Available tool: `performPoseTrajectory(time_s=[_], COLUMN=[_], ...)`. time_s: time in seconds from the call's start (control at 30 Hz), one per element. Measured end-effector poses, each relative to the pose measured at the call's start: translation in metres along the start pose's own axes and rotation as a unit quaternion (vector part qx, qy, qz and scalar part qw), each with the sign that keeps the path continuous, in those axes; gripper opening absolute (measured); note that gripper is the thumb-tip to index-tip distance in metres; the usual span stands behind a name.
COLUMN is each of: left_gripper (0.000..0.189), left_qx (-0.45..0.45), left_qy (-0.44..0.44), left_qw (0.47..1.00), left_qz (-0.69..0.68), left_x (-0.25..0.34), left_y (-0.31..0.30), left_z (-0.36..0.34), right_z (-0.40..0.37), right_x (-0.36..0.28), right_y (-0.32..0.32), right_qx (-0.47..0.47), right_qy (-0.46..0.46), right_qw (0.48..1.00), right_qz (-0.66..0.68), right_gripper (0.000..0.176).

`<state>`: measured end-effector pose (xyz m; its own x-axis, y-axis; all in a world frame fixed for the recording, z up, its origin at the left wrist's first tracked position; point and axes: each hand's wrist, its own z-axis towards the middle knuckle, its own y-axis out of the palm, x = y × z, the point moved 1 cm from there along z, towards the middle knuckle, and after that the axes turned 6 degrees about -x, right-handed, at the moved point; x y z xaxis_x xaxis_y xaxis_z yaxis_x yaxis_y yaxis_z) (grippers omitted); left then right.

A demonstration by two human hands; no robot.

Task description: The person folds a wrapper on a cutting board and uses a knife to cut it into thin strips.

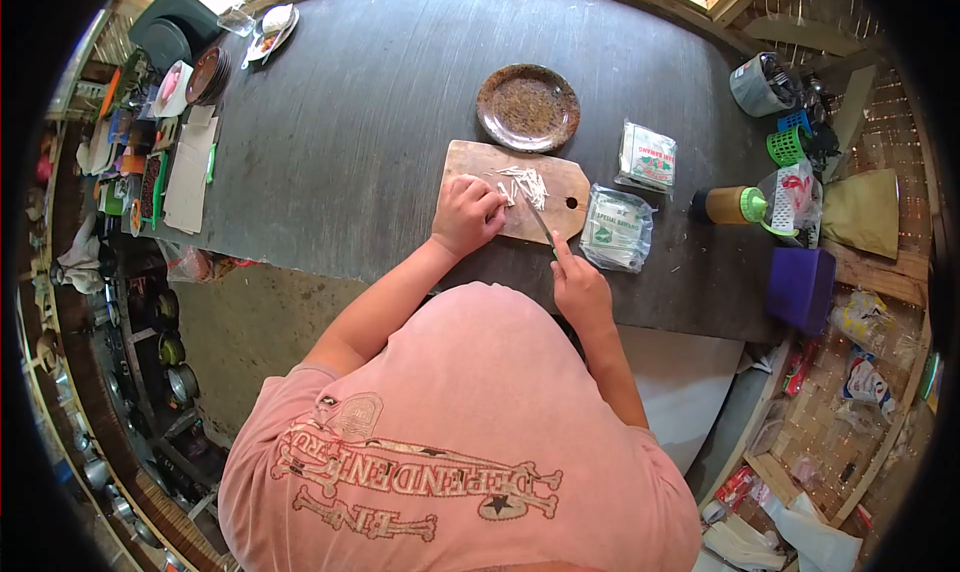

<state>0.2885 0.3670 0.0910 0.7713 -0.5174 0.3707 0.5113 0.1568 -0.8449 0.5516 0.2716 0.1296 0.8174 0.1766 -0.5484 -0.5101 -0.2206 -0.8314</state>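
A wooden cutting board (465, 159) with a round hole near its right end lies on the dark table. Thin white strips (530, 183) are piled on it, of a kind I cannot make out. My left hand (467, 215) rests on the board's left part, fingers curled and pressed on a few white strips at the fingertips. My right hand (582, 287) grips the handle of a knife (538, 220), at the board's front edge. The blade slants up and left across the board, its tip beside the pile.
Behind the board sits a brown speckled plate (528, 107). Two plastic packs (617, 229) with green print and a sauce bottle (730, 206) with a green cap stand to the right. A purple box (801, 290) is at the table's right edge. Stacked brown bowls (207, 76) are far left.
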Motion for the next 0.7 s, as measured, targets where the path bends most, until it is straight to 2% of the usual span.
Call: performPoseTrajectory(time_s=[0.2,0.53,0.63,0.7], left_gripper=[0.015,0.014,0.014,0.015], left_qx=[-0.002,0.004,0.003,-0.001], left_qy=[0.003,0.002,0.002,0.001], left_qw=[1.0,1.0,1.0,1.0], left_qz=[-0.004,0.004,0.003,0.002], left_x=[0.0,-0.001,0.001,0.001], left_y=[-0.002,0.0,-0.002,-0.003], left_z=[0.001,0.0,0.0,0.0], right_z=[-0.003,0.002,0.001,0.002], right_x=[0.0,-0.01,-0.013,-0.007], right_y=[0.006,0.004,-0.004,-0.005], right_qx=[-0.04,-0.039,-0.06,-0.032], right_qy=[0.02,0.005,0.023,0.05], right_qw=[0.999,0.999,0.994,0.992], right_qz=[-0.03,-0.018,-0.084,-0.113], right_gripper=[0.061,0.06,0.059,0.059])
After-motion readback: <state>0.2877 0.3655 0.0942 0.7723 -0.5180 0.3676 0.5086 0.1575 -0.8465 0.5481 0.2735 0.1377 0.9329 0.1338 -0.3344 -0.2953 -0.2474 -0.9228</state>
